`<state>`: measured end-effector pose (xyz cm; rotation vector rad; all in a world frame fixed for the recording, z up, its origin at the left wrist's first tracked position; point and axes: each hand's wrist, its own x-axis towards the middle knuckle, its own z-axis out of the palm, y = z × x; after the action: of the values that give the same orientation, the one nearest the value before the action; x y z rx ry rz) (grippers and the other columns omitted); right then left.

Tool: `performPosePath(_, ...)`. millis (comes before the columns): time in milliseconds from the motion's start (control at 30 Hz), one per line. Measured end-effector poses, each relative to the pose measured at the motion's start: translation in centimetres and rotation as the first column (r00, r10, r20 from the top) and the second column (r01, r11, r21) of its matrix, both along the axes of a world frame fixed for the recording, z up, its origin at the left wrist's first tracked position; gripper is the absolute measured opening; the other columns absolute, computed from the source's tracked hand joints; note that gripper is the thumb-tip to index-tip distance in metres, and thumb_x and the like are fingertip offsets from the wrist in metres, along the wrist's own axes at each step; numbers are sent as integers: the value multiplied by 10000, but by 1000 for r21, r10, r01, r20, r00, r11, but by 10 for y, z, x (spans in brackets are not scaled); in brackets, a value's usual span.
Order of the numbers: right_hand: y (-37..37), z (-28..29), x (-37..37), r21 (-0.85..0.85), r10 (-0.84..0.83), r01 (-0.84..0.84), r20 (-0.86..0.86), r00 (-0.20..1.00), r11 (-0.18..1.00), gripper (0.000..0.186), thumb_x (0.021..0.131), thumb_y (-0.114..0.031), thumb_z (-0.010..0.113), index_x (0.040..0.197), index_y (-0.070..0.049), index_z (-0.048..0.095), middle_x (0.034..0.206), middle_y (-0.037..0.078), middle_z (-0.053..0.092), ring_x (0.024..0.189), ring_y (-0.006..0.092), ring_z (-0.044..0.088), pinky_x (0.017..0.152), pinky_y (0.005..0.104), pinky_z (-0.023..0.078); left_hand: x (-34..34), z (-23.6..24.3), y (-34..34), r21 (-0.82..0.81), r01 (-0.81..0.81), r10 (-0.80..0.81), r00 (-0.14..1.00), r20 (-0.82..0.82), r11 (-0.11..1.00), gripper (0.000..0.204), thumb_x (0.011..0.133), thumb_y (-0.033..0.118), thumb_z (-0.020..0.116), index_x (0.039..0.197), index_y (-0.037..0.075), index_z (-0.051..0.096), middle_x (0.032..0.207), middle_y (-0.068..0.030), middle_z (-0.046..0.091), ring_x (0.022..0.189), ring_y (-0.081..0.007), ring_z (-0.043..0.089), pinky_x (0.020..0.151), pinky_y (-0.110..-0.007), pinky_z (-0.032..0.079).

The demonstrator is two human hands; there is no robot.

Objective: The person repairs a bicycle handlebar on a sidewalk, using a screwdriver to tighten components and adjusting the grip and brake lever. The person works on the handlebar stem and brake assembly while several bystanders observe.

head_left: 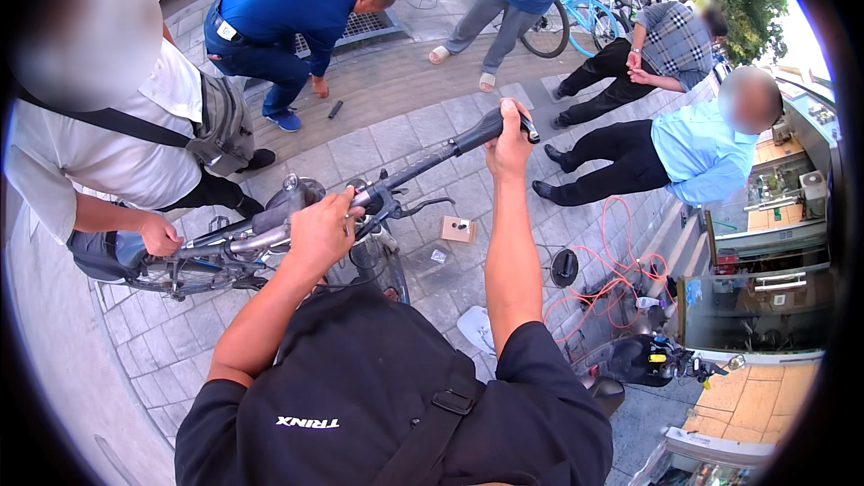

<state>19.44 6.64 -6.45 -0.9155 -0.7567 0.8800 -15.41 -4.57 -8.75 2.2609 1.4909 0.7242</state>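
A bicycle (256, 238) stands ahead of me, its handlebar (430, 159) running up to the right. My right hand (511, 139) is closed around the black handlebar grip (477, 133) at the bar's far end, thumb on top. Closer in, my left hand (324, 227) is closed by the middle of the bar, beside the brake lever (423, 207). A thin shiny bit shows at its fingers; what they pinch is too small to tell. My forearm and hand hide part of the bicycle's front.
At left, a person in white (135, 144) rests a hand by the bicycle. A person in blue (283, 18) bends near a dark cylinder (336, 110) on the paving. Others stand ahead and right. A cardboard piece (459, 229), orange hose (621, 270) and scooter (639, 360) are nearby.
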Motion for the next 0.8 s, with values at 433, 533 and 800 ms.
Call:
performPosePath(433, -6, 4, -12, -84, -162, 168, 75, 984, 982, 240, 1013, -228, 710, 1091, -8, 658, 663, -9, 568, 448, 77, 468, 394, 269, 336, 2, 0, 0, -16, 3, -5, 996, -88, 1000, 402, 934, 225, 742, 1300, 58, 719, 993, -102, 761, 803, -330, 753, 638, -468, 574)
performPosePath(533, -3, -1, -16, 9, -98, 98, 7, 995, 995, 246, 1022, -249, 702, 1121, -29, 654, 654, -15, 555, 440, 77, 462, 389, 268, 336, 1, 1, 0, -22, 4, -5, 998, -59, 1000, 378, 944, 215, 746, 1277, 37, 731, 945, -118, 744, 809, -356, 737, 645, -471, 563)
performPosePath(800, -29, 28, 27, -332, 259, -150, 314, 913, 931, 447, 993, -124, 717, 1395, 26, 592, 898, 37, 649, 699, 121, 630, 526, 290, 487, -1, 2, 0, -37, -2, 1, 999, -35, 999, 372, 966, 252, 743, 1280, 54, 735, 937, -109, 742, 807, -344, 735, 643, -465, 557)
